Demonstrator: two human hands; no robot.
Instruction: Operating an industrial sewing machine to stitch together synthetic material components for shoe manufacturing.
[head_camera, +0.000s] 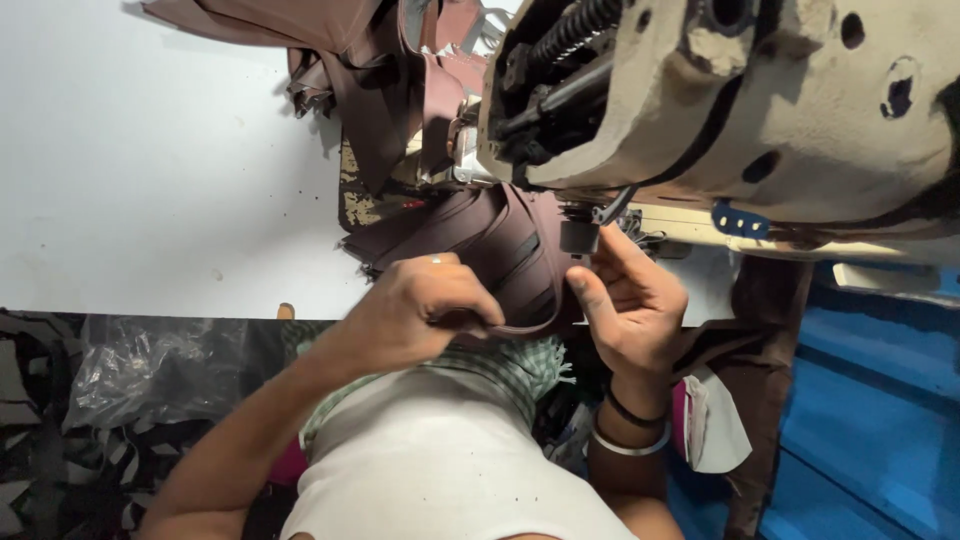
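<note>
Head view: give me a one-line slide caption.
Left hand and right hand grip a brown leather piece under a worn sewing machine.

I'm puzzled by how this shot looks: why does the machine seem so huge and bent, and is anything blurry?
Head view: the wide lens bulges the close sewing machine; the white table is evenly lit with a soft shadow under the brown pieces; both hands, left and right, look slightly soft.
</note>
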